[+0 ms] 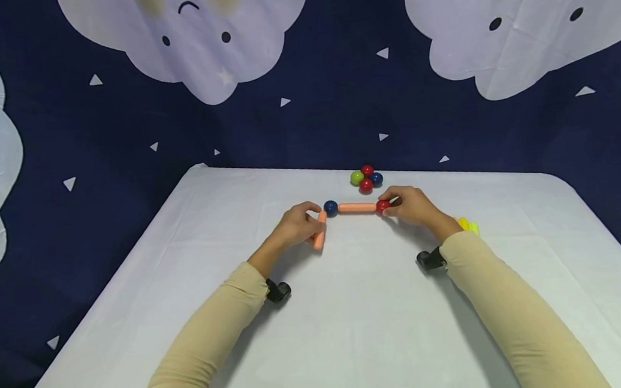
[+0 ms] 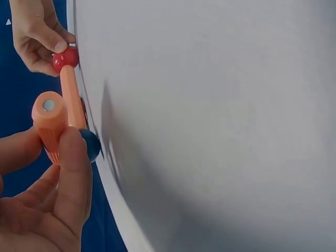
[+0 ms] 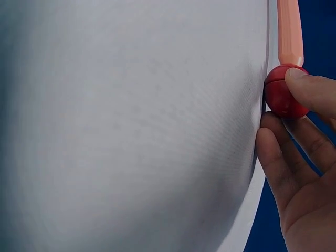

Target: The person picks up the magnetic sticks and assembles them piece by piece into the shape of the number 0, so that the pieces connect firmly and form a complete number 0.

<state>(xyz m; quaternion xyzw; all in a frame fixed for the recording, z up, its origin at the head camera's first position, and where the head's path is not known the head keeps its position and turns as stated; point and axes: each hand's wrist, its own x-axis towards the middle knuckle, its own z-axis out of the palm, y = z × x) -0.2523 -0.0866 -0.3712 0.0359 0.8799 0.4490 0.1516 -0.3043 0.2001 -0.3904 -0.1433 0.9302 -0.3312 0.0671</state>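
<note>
An orange magnetic rod (image 1: 357,207) joins a dark blue ball (image 1: 331,208) at its left end to a red ball (image 1: 383,207) at its right end. My right hand (image 1: 410,205) pinches the red ball between thumb and fingers, plain in the right wrist view. A second orange rod (image 1: 320,230) is pinched in my left hand (image 1: 296,224), its upper end at the blue ball. In the left wrist view, a round metal tip shows on the near end of this held rod (image 2: 51,121). Whether that rod touches the ball, I cannot tell.
Beyond the joined rod, a cluster of balls, two red (image 1: 366,186), one green (image 1: 357,178) and one blue (image 1: 377,180), lies near the far edge of the white table (image 1: 342,336). Yellow pieces (image 1: 467,226) lie partly hidden behind my right forearm. A dark curtain (image 1: 331,108) hangs behind.
</note>
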